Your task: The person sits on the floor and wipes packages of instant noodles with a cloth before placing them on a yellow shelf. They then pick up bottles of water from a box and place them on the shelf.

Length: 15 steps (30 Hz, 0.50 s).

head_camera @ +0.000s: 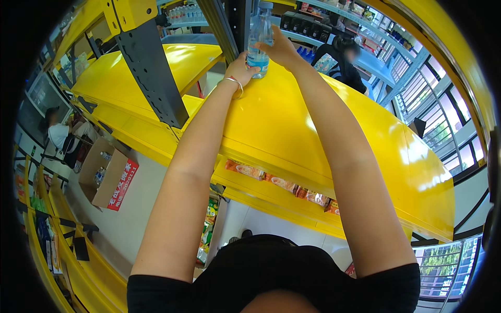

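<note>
A clear plastic water bottle [258, 60] with a blue label and a pale blue cap stands upright at the far end of a yellow metal shelf [274, 113], beside a dark upright post. My left hand [238, 71], with a bracelet at its wrist, grips the lower part from the left, thumb across the front. From the right, my right hand [282, 51] holds the bottle higher up, with its thumb on the near side. Both arms reach forward over the shelf. The fingers behind the bottle are hidden.
Packaged snack bags [280, 183] line the shelf below. A perforated grey post [150, 74] rises at left. An open cardboard box [107, 174] with bottles sits on the floor. One person [64, 133] sits at left; another [342, 62] is by blue shelving [377, 66].
</note>
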### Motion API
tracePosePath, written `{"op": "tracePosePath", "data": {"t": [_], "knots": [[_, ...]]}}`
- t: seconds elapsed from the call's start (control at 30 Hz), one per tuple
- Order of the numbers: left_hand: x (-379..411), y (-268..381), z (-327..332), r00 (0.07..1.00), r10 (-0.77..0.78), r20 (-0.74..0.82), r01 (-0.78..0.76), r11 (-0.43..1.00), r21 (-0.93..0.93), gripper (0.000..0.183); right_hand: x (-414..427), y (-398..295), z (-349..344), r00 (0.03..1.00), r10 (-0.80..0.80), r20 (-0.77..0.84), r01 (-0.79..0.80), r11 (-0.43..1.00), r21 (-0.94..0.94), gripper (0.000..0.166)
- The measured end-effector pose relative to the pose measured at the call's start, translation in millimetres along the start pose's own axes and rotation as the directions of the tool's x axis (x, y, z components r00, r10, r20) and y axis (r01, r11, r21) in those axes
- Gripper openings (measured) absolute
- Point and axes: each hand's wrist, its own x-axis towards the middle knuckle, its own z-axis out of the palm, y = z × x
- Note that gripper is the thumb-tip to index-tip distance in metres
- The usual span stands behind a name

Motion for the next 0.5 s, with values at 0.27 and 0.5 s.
{"op": "tracePosePath", "data": {"t": [0.27, 0.5], "knots": [[-6, 12, 4, 0.998, -0.062, 0.0, 0.062, 0.998, -0.006, 0.068, -3, -5, -5, 0.996, 0.076, 0.053, -0.082, 0.991, 0.108, 0.064], [-15, 26, -2, 0.994, -0.101, 0.03, 0.102, 0.994, -0.05, 0.064, 2, -5, -8, 0.993, 0.077, 0.091, -0.088, 0.989, 0.118, 0.063]]}}
